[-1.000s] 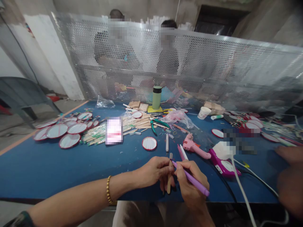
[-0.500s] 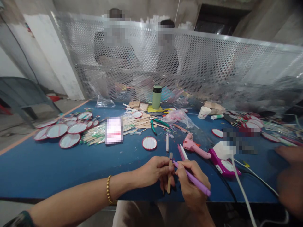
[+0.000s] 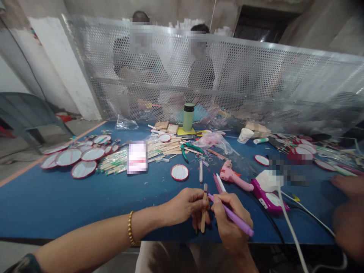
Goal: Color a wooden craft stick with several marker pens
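Observation:
Near the front edge of the blue table, my left hand (image 3: 191,206) pinches a wooden craft stick (image 3: 203,218), which stands nearly upright in view and bears a dark band near its top. My right hand (image 3: 231,218) grips a purple marker pen (image 3: 237,219), its tip close against the stick's upper part; whether it touches I cannot tell. Just beyond lie a white pen (image 3: 220,182) and a magenta pen (image 3: 217,182). A pale capped marker (image 3: 201,172) and a round red-rimmed disc (image 3: 179,172) rest farther up the table.
A pink glue gun (image 3: 234,176) and a magenta power strip (image 3: 269,197) with cables lie right. Red-rimmed discs (image 3: 68,156) and bundled sticks (image 3: 116,161) cover the left. Behind stand a green flask (image 3: 188,117), a paper cup (image 3: 245,135) and a perforated metal screen (image 3: 170,79); another person's hand (image 3: 348,187) is far right.
Almost nothing differs: both hands keep their hold on the stick and the marker pen. A person behind the screen has shifted their head slightly.

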Motion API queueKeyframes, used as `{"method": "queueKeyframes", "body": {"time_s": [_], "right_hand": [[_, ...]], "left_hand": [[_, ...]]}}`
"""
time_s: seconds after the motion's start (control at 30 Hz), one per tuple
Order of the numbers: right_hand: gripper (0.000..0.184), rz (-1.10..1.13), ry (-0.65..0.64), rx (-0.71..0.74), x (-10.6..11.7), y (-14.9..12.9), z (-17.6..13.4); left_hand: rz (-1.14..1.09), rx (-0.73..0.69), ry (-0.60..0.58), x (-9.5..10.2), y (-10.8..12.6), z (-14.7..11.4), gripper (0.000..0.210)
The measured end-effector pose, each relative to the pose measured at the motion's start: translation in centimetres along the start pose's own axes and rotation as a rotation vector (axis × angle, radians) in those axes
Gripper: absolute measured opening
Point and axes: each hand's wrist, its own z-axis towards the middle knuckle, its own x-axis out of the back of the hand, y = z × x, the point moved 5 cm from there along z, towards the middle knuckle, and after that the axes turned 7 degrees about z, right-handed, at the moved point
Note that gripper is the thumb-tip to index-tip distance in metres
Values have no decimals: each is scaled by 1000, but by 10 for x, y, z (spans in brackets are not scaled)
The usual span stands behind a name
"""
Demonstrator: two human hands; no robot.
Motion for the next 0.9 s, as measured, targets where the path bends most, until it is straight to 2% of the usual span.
{"method": "queueKeyframes", "body": {"time_s": [0.9], "right_hand": [[21,7,-33,9,-3,-3,3]], "left_hand": [[38,3,-7,-1,2,-1,59]]}}
